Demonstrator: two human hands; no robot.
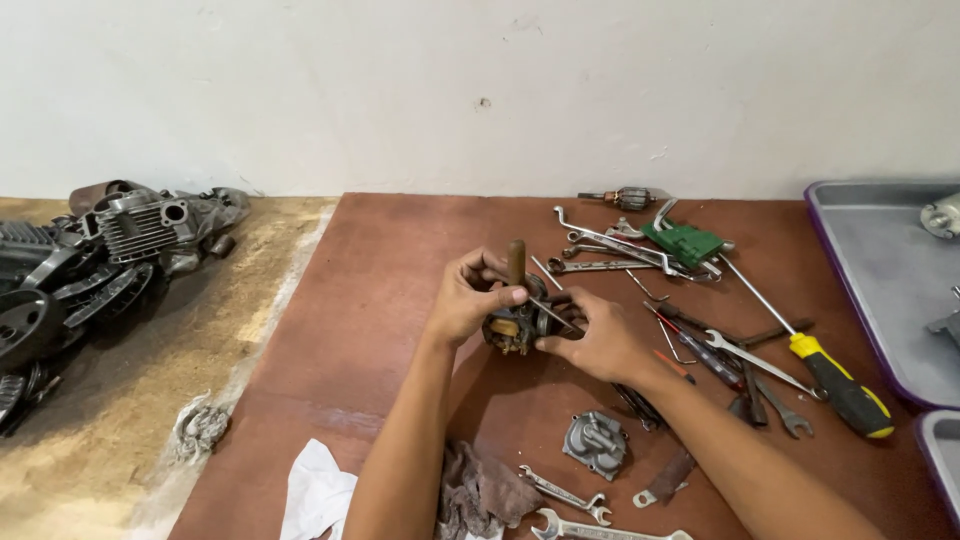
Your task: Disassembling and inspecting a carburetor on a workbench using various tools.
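Over the middle of the reddish-brown board (pixel 400 300), you hold a small dark metal carburettor body with brass parts (pixel 515 328), its long axis hard to tell. A brown-handled tool (pixel 516 262) stands upright on it, handle up. Grey metal tray (pixel 880 290) at right holds a metal part (pixel 942 215). Your left hand (pixel 470 297) closes on the tool handle; your right hand (pixel 598 340) pinches the body's side.

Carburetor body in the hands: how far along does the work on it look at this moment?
Partly stripped. A grey metal cover already lies loose on the brown board. In hand: the left hand and right hand hold the carburetor body, with a brown-handled tool standing on it. Its brass inner parts remain in place. Wrenches lie ready.
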